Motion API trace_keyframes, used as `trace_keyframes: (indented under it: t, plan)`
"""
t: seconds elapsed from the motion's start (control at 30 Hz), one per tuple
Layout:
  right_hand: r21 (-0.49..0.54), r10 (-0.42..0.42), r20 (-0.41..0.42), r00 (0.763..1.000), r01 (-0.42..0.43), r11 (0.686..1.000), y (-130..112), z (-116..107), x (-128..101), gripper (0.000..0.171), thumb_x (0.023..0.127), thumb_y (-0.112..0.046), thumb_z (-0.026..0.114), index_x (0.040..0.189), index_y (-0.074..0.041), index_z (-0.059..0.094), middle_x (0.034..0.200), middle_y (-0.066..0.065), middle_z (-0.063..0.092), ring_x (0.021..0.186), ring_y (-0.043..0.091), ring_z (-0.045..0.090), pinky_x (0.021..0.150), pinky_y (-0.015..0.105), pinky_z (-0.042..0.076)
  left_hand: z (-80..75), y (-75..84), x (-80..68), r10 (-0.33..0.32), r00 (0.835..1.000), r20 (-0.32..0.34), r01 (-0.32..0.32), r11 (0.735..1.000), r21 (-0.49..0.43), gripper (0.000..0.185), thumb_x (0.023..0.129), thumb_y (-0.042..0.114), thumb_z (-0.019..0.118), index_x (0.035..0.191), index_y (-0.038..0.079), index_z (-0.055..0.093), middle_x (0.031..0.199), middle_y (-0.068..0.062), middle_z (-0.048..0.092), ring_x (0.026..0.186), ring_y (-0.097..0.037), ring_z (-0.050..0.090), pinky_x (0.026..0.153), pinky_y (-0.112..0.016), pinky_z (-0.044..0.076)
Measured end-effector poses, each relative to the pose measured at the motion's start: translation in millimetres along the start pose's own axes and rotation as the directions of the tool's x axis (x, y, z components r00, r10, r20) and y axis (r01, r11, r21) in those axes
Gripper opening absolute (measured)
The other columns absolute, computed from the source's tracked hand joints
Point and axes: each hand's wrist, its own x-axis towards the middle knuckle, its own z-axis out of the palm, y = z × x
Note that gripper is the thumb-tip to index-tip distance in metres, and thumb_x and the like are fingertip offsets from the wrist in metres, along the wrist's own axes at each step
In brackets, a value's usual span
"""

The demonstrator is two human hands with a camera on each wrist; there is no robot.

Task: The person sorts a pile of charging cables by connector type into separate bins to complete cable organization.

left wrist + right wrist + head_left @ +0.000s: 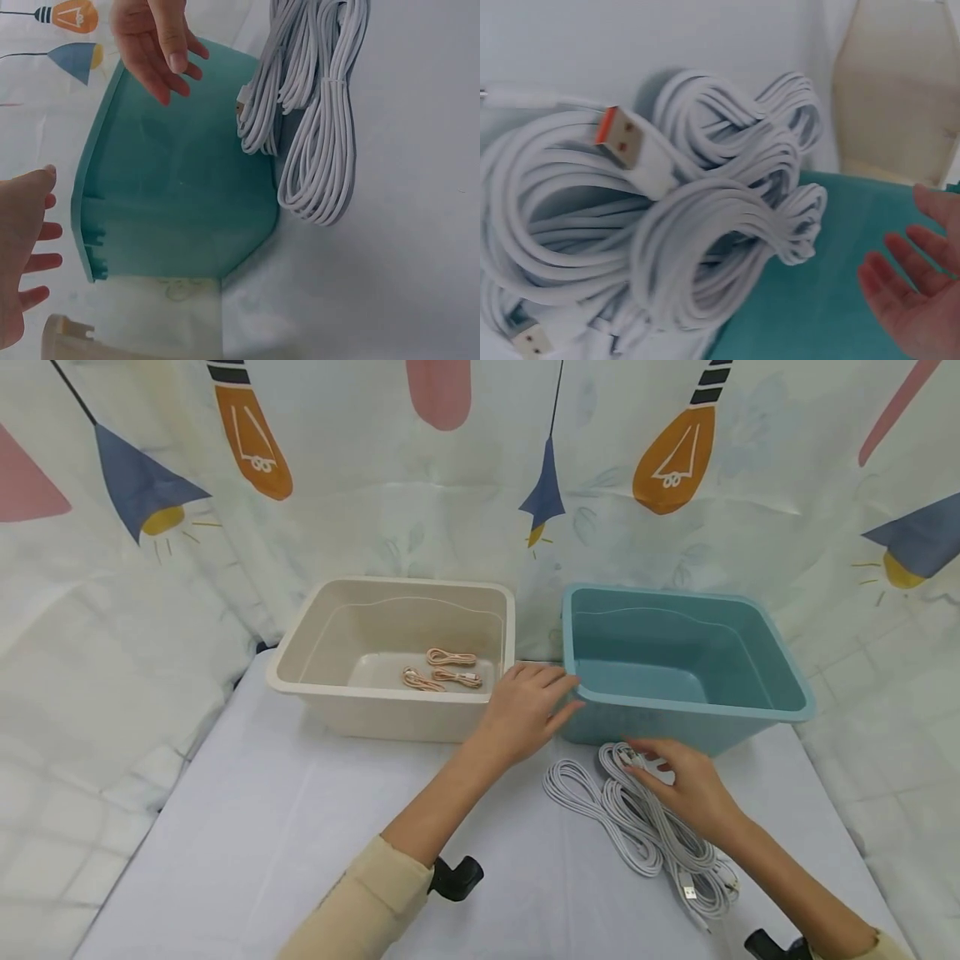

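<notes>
My left hand (528, 710) reaches between the two bins, its loosely extended fingers near the left front corner of the teal bin (686, 706). In the left wrist view that hand (22, 247) has spread fingers and holds nothing. My right hand (686, 785) hovers by the far end of a pile of coiled white USB cables (637, 814), thumb and fingers apart. Its palm shows in the right wrist view, where the hand (919, 281) grips nothing. The white cables (712, 247) lie bundled over one another, with metal USB plugs (620, 139) showing among them.
Left of the teal bin stands a cream bin (393, 714) with three peach cables (450, 657) coiled inside. Both bins sit at the back of a table with a white cloth (300, 843). A curtain (465, 510) printed with lamps hangs behind.
</notes>
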Motion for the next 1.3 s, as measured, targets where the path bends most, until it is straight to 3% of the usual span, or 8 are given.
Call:
trace_keyframes:
  t: [0.23,0.57,0.73,0.9,1.07,1.3]
  plan:
    - [-0.003,0.048,0.012,0.999,-0.048,0.999,15,11,-11,0.037,0.087,0.001,0.083,0.121,0.007,0.071,0.112,0.021,0.075,0.092,0.036,0.073,0.073,0.049,0.062,8.3,6.4,4.7,0.084,0.996,0.003,-0.084,0.994,0.064,0.027,0.106,0.035,0.067,0.123,0.016,0.075,0.12,-0.001,0.076,0.115,-0.022,0.069,0.104,-0.038,0.051]
    - [-0.031,0.125,0.025,0.992,-0.124,0.992,33,21,-28,0.046,0.085,-0.003,0.085,0.126,0.008,0.067,0.117,0.024,0.07,0.092,0.034,0.071,0.072,0.044,0.061,21.3,11.8,16.1,0.109,0.994,0.001,-0.109,0.993,-0.043,0.026,0.105,0.033,0.067,0.119,0.013,0.077,0.117,-0.003,0.077,0.114,-0.023,0.069,0.103,-0.038,0.052]
    - [-0.028,0.196,0.065,0.978,-0.194,0.981,37,25,-34,0.049,0.087,-0.007,0.086,0.129,0.008,0.066,0.113,0.02,0.07,0.09,0.029,0.069,0.071,0.038,0.06,26.6,12.8,18.6,0.114,0.993,0.019,-0.111,0.988,-0.104,0.026,0.106,0.03,0.067,0.12,0.01,0.077,0.115,-0.004,0.077,0.116,-0.024,0.069,0.108,-0.039,0.05]
    - [-0.059,0.257,0.096,0.962,-0.252,0.966,38,28,-35,0.053,0.086,-0.009,0.087,0.13,0.01,0.064,0.099,0.014,0.071,0.085,0.026,0.069,0.07,0.039,0.059,30.5,12.2,19.2,0.104,0.994,0.021,-0.1,0.982,-0.16,0.024,0.105,0.027,0.069,0.119,0.009,0.077,0.113,-0.005,0.077,0.114,-0.024,0.07,0.11,-0.04,0.048]
    - [-0.073,0.295,0.105,0.95,-0.289,0.955,37,31,-35,0.055,0.085,-0.011,0.088,0.128,0.011,0.063,0.097,0.012,0.07,0.084,0.026,0.067,0.07,0.04,0.057,31.7,11.8,21.1,0.087,0.996,0.016,-0.083,0.984,-0.159,0.022,0.105,0.026,0.069,0.117,0.01,0.077,0.111,-0.004,0.078,0.11,-0.023,0.07,0.108,-0.04,0.049]
    - [-0.09,0.364,0.098,0.926,-0.356,0.93,33,32,-33,0.047,0.087,-0.018,0.087,0.117,0.013,0.068,0.089,0.009,0.067,0.077,0.019,0.061,0.063,0.032,0.049,32.1,11.3,23.9,0.055,0.998,0.043,-0.05,0.992,-0.119,0.021,0.105,0.03,0.069,0.113,0.014,0.079,0.108,-0.001,0.079,0.111,-0.021,0.071,0.108,-0.039,0.049]
